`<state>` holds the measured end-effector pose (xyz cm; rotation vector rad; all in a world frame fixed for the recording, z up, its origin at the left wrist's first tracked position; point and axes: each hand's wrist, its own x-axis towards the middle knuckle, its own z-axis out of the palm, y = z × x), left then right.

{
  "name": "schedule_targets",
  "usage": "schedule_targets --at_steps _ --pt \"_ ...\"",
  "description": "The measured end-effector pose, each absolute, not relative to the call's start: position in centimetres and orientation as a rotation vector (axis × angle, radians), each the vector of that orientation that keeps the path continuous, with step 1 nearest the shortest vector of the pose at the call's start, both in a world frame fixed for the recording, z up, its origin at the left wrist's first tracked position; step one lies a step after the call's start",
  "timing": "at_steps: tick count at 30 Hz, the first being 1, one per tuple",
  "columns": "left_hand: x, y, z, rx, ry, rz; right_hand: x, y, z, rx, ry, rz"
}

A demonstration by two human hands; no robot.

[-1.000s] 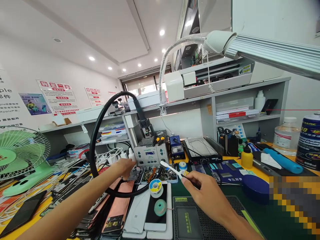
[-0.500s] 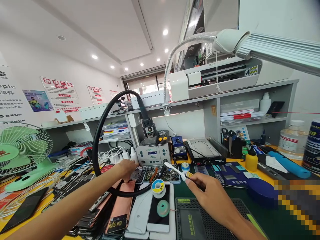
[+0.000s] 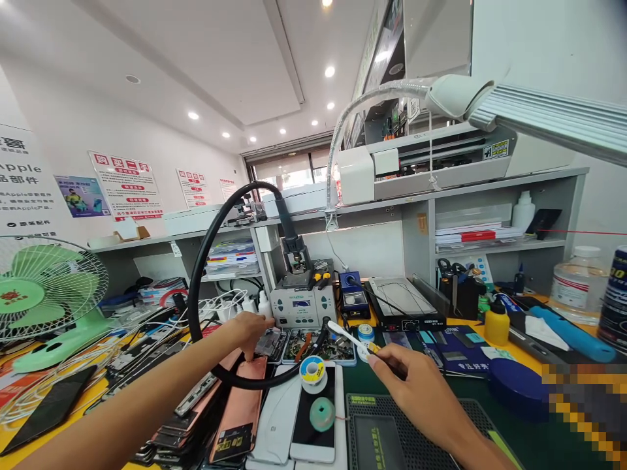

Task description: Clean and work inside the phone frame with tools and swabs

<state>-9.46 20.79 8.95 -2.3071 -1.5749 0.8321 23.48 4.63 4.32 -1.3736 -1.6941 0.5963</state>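
Observation:
In the head view my left hand (image 3: 251, 334) reaches to the lower left corner of a grey hot air rework station (image 3: 304, 307). Its fingertips are at or close to the front panel, and the thumb points down, apart from them; I see nothing held. A slim white toothbrush (image 3: 349, 336) is gripped in my right hand (image 3: 414, 375), its head pointing up and left. Behind the toothbrush head lies a tray of small phone parts (image 3: 294, 339). A solder wire spool (image 3: 313, 371) and a pale green roll (image 3: 322, 414) rest on a white-framed phone (image 3: 301, 431).
The station's thick black hose (image 3: 196, 274) loops between my arms. Stacked phones (image 3: 171, 431) lie at left, near a green fan (image 3: 53, 294). A black perforated mat (image 3: 441, 418), a yellow bottle (image 3: 497, 323) and a blue round container (image 3: 519, 385) are at right.
The whole view has shifted slightly down and right. My left hand stays at the station's corner, and my right hand still holds the toothbrush in nearly the same place.

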Motion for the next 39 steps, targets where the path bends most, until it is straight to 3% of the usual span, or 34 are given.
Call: schedule_targets --at_steps 15,24,31,39 --pt "-8.2 18.2 14.1 -2.260 -1.506 0.748 23.7 4.6 4.6 -1.307 -1.638 0.622" --pt "-0.8 10.4 17.8 -2.476 -1.168 0.471 25.6 5.3 5.6 -1.325 -1.402 0.597" --pt "8.0 3.8 14.3 -2.832 -0.781 0.424 27.0 6.8 4.8 -1.468 -1.377 0.661" --pt "9.7 4.4 10.9 -2.872 -0.826 0.621 29.3 7.4 4.6 -1.665 -1.600 0.679"
